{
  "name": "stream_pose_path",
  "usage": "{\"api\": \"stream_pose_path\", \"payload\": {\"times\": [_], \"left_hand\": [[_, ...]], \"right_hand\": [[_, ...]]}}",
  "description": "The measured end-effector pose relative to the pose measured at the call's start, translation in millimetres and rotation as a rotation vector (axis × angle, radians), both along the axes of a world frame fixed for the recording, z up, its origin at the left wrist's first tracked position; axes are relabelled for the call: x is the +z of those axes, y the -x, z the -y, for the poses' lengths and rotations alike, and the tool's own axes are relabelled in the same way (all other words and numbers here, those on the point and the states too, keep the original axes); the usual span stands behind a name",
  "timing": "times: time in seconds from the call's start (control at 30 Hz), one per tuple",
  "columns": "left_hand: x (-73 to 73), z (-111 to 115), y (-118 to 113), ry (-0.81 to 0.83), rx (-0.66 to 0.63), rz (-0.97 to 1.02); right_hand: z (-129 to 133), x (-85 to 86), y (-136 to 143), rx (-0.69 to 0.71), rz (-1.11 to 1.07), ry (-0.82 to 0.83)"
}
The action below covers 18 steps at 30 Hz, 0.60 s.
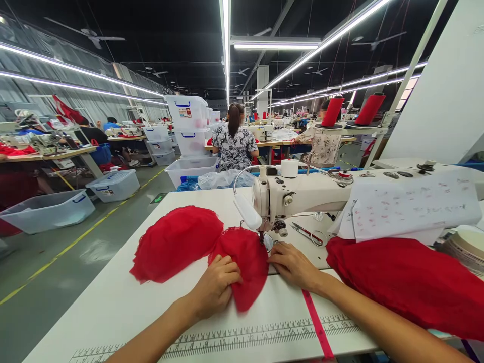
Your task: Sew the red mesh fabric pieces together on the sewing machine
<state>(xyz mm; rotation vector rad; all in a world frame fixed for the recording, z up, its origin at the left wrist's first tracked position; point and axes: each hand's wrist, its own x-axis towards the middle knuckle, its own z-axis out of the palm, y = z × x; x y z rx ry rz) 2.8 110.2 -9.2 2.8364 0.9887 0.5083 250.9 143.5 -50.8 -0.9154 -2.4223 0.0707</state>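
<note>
A small red fabric piece (247, 262) lies at the needle of a white sewing machine (302, 189), its upper edge by the presser foot. My left hand (217, 282) pinches the left side of this piece with curled fingers. Close to the needle, my right hand (291, 261) has its fingertips on the right edge of the same piece, thumb and fingers drawn together. A larger stack of red fabric (177, 242) touches the small piece on the left. Another red pile (408, 282) spreads beyond my right forearm.
Scissors (308, 233) rest on the machine bed. Paper sheets (412, 204) hang over the machine arm. A printed ruler (242, 339) and a pink tape (316, 325) mark the white table (151, 312). A person (234, 138) sits ahead.
</note>
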Motion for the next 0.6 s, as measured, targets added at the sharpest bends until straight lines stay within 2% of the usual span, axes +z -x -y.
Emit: {"api": "stream_pose_path", "payload": {"times": [0.17,0.27,0.37,0.43,0.6], "left_hand": [[24.7,0,0,0.072,0.001,-0.035],[31.4,-4,-9,0.026,0.018,-0.021],[23.3,-9,-23,-0.017,-0.043,-0.020],[14.6,-13,-30,0.015,-0.086,-0.043],[2.8,-18,-28,0.075,-0.077,-0.068]], "right_hand": [[3,-1.5,-1,0.024,-0.006,-0.030],[5,0.4,3,0.021,0.046,-0.055],[6,2.2,7,0.015,0.099,-0.071],[6,2.6,8,0.013,0.107,-0.069],[8,1.8,7,0.014,0.093,-0.090]]}}
